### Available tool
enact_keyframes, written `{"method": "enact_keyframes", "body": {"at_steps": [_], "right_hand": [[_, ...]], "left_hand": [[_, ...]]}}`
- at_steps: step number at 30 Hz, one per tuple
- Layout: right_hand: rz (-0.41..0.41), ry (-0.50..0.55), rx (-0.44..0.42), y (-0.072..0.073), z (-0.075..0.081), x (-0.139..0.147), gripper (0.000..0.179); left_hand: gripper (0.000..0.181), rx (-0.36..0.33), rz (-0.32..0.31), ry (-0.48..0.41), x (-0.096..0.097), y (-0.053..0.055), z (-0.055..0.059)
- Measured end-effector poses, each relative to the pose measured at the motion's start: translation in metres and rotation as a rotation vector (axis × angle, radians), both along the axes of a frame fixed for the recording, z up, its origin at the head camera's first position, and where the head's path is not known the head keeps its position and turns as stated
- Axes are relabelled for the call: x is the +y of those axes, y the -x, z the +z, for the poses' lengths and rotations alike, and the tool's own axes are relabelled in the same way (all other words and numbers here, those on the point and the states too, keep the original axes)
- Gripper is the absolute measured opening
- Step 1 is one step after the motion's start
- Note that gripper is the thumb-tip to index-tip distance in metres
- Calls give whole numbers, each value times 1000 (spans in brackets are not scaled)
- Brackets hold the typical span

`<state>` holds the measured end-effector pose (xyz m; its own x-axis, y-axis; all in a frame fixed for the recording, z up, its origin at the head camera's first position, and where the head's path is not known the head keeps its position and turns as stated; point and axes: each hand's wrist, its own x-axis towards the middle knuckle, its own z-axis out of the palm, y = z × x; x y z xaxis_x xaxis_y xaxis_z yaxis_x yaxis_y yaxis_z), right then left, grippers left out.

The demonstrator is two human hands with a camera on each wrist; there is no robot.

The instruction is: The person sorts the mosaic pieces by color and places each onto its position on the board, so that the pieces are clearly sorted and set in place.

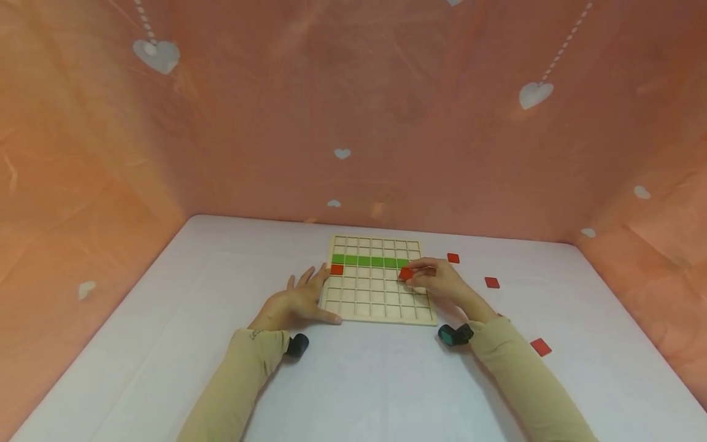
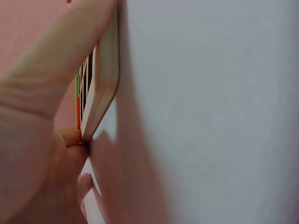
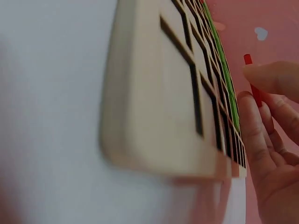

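Beige sleeves (image 1: pixel 243 368) come in at the bottom of the frame, over a white desk (image 1: pixel 353 380). At the lower right lies a loose red tile (image 1: pixel 540 347). In the middle is a wooden grid board (image 1: pixel 381 310), whose nearest rows show only bare cells. At its left, the left hand (image 1: pixel 298 301) has its fingers spread apart and grips nothing; the thumb touches the near left corner. At its right, the right hand (image 1: pixel 444 281) pinches a held red tile (image 1: pixel 405 274), which looks tilted and not yet set down.

Beyond the bare rows, one placed red tile (image 1: pixel 336 269) sits at the left end of its row, so I judge this row as only begun. The next row has six green tiles (image 1: pixel 377 261) that I can see; its right end I cannot tell, because of the hand. The farthest rows are unfilled. Two more red tiles (image 1: pixel 492 282) wait right of the board. Behind hangs an orange-pink cloth (image 1: pixel 353 110) with pale hearts.
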<state>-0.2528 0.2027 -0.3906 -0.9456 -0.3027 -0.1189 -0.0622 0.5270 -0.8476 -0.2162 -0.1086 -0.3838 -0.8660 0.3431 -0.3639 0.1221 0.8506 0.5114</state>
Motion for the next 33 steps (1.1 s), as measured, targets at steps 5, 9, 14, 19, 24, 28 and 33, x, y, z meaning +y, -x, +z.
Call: {"method": "enact_keyframes", "body": {"at_steps": [5,9,14,19,24,28,33], "right_hand": [[21,4,5,2,4,-11,40],[54,19,24,7,3,-20,39],[66,-2,32,11,1,-32,36],[82,30,45,15,2,-38,35],[95,70,53,17,2,-46,36],[93,71,32,20,-1,-55,37],[86,61,9,21,-2,-68,37]], "left_hand": [[115,5,-1,1,0,0,0],[115,3,0,0,0,-1,1],[115,2,-20,35,0,-4,3],[114,-10,-8,15,0,-3,3],[115,-10,4,0,1,-1,2],[116,-7,8,5,1,-1,1],[115,6,-9,39,2,-2,1]]}}
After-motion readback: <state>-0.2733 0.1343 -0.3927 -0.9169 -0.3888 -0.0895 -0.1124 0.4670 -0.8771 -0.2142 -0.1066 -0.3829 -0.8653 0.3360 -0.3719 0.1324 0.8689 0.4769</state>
